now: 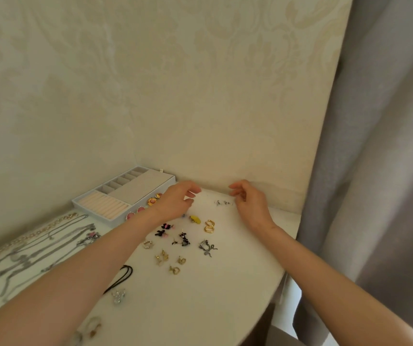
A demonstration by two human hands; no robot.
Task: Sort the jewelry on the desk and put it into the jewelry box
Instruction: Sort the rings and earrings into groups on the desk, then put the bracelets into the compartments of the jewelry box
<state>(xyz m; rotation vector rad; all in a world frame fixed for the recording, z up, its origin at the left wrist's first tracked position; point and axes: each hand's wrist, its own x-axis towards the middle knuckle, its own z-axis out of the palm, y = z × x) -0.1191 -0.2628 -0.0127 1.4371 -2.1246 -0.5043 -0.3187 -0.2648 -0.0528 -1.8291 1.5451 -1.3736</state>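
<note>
Left grip (178, 201): loosely curled, apparently empty.
Right grip (247, 203): likewise; silver studs (224, 203) just beside.
Advised: pinch studs singly.

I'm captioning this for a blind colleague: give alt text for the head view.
A left hand and right hand, fingers loosely curled, hover over a white desk scattered with small earrings. A jewelry box sits back left against the wall, chain necklaces nearer left.

The jewelry box (135, 193) sits far left on the tabletop (225, 283); earrings (183, 242) lie before it, necklaces (38, 245) farther left.
</note>
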